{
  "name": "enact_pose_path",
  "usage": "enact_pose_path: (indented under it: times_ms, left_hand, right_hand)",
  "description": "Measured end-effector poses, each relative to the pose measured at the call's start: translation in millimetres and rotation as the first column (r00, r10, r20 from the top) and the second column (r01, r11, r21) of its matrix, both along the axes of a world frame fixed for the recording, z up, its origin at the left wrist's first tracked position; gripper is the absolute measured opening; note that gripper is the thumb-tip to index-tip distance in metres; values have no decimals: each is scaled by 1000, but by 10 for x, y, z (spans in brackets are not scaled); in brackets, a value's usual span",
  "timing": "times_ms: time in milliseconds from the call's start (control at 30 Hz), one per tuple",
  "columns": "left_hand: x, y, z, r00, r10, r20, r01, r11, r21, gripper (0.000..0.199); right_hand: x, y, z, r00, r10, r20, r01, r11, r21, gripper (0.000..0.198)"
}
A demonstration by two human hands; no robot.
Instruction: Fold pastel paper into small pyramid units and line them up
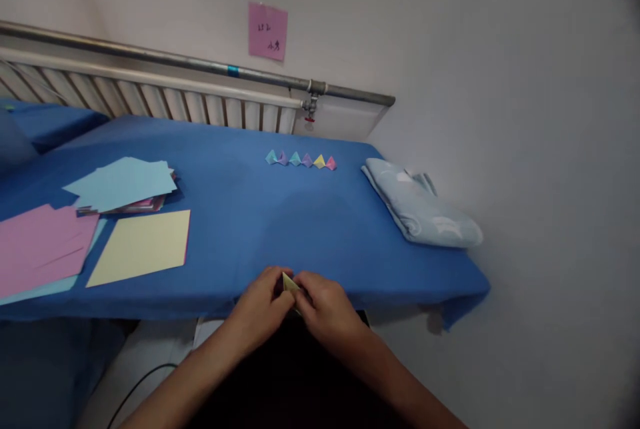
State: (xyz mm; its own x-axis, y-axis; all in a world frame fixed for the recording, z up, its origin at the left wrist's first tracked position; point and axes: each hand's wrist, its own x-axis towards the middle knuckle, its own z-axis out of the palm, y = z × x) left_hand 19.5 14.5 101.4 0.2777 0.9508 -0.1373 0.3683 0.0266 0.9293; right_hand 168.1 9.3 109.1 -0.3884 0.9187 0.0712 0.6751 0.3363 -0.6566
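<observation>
Between my two hands, at the front edge of the blue-covered table (pixel 225 215), is a small folded piece of yellow paper (pixel 289 283) with a pointed corner facing up. My left hand (pixel 265 302) pinches it from the left, thumb on the near side. From the right, the closed fingers of my right hand (pixel 323 299) grip the same paper. Most of its lower part is hidden by the fingers. Beyond my hands, a row of small folded paper pieces (pixel 307 160) in blue, purple, yellow and pink lies near the back of the table.
To the left lie yellow sheets (pixel 145 245), pink sheets (pixel 40 245) and a stack topped with light blue sheets (pixel 127 182). A folded light blue blanket (pixel 425 205) rests at the right end. Behind the table are a radiator (pixel 175 105) and a pipe (pixel 190 63); a pink note (pixel 268 31) hangs above.
</observation>
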Motion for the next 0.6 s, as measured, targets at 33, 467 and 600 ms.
enact_pose_path:
  times_ms: [33, 467, 600]
  left_hand:
    - [35, 6, -9, 999, 44, -2, -44, 998, 38, 31]
    - [163, 37, 154, 966, 216, -143, -199, 972, 129, 24]
    - [193, 92, 66, 943, 275, -187, -234, 948, 217, 20]
  right_hand:
    - [-10, 23, 12, 1000, -21, 11, 21, 999, 42, 17]
    - [-34, 118, 49, 995, -87, -52, 99, 951, 293, 20]
    - [-34, 178, -45, 991, -121, -66, 135, 943, 304, 16]
